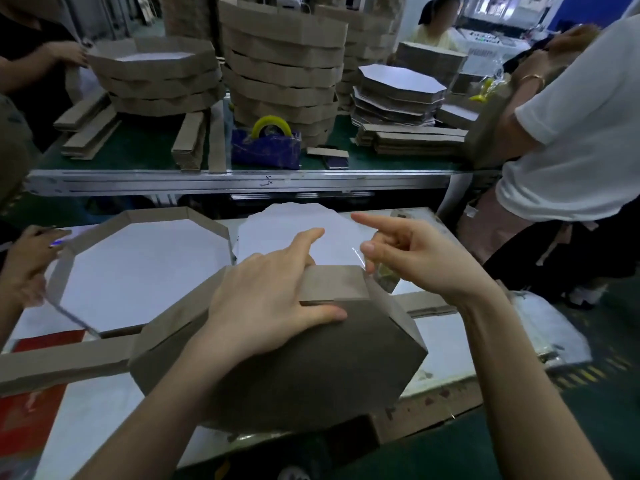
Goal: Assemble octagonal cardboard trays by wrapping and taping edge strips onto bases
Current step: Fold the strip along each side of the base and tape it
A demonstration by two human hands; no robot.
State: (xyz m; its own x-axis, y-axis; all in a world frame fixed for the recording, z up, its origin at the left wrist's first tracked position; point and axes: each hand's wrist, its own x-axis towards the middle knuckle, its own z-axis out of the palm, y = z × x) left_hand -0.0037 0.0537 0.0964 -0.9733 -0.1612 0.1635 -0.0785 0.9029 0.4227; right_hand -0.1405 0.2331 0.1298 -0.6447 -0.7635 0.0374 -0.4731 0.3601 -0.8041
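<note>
A brown octagonal cardboard base (311,368) lies underside up in front of me, tilted toward me. An edge strip (332,282) is folded around its far side, and its loose tail (62,362) runs off to the left. My left hand (266,292) clamps the strip against the base, thumb on the base and fingers over the far side. My right hand (408,251) pinches a piece of clear tape (360,259) just above the strip's right corner, index finger stretched out.
A stack of white octagonal bases (287,230) lies beyond my hands. To the left, another person's hand (24,261) wraps a strip around a tray (138,265). A conveyor (242,181) behind carries tray stacks (284,67) and a tape dispenser (266,143). A person in white (571,133) stands right.
</note>
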